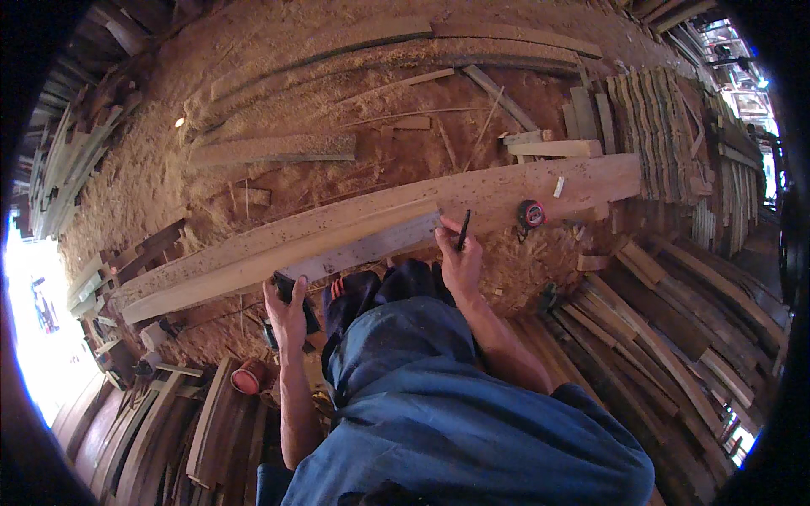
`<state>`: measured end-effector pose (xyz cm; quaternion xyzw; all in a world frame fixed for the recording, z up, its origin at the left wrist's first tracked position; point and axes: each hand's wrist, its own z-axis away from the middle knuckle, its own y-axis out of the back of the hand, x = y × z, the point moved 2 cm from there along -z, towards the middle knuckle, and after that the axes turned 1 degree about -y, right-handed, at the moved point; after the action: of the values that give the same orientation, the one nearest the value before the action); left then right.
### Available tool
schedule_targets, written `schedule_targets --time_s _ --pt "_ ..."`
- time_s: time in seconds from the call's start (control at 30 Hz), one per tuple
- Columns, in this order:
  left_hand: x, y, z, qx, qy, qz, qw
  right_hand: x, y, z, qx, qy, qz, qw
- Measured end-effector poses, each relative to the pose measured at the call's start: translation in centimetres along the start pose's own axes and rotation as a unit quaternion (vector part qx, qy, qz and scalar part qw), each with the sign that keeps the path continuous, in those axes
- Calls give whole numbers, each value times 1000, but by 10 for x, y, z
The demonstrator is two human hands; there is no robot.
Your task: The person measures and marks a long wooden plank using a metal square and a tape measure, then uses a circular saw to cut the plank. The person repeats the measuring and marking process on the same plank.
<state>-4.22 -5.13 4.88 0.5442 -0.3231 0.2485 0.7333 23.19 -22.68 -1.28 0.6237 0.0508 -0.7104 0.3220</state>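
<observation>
A grey metal try square (363, 250) with a dark stock at its left end lies slanted over a long wooden board (202, 285). My left hand (288, 316) is closed around the dark stock. My right hand (461, 263) pinches the far right end of the blade. A black pen (464, 229) stands upright between the fingers of that same hand. Behind this board runs a second, wider plank (498, 192). A red and black tape measure (531, 214) rests by its near edge, to the right of my right hand.
Sawdust and offcuts cover the ground (278, 185). Stacked planks (666, 312) lie at the near right, and more timber (160, 430) at the near left. An orange-red container (248, 377) sits left of my left forearm. Several wavy-edged boards (654, 126) lie at the far right.
</observation>
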Motion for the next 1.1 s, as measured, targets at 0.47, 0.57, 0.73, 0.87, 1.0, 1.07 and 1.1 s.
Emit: schedule_targets --time_s 0.47,0.57,0.73,0.87,1.0,1.07,1.1 --pt "5 -24 7 37 96 -70 992 -2 3 -4 -8 68 99 993" --pt "7 -26 5 44 106 -75 991 0 4 -6 -6 107 129 986" --pt "2 -27 1 31 145 -80 986 0 3 -7 -16 88 90 992" --pt "2 -28 2 58 119 -93 987 -2 3 -8 -9 84 91 992" --pt "2 -29 2 68 103 -95 988 2 5 -9 -19 91 138 986" --pt "2 -28 1 64 107 -90 988 4 6 -9 -20 88 122 988" --pt "1 -28 1 59 117 -85 988 4 6 -10 -20 90 111 990"
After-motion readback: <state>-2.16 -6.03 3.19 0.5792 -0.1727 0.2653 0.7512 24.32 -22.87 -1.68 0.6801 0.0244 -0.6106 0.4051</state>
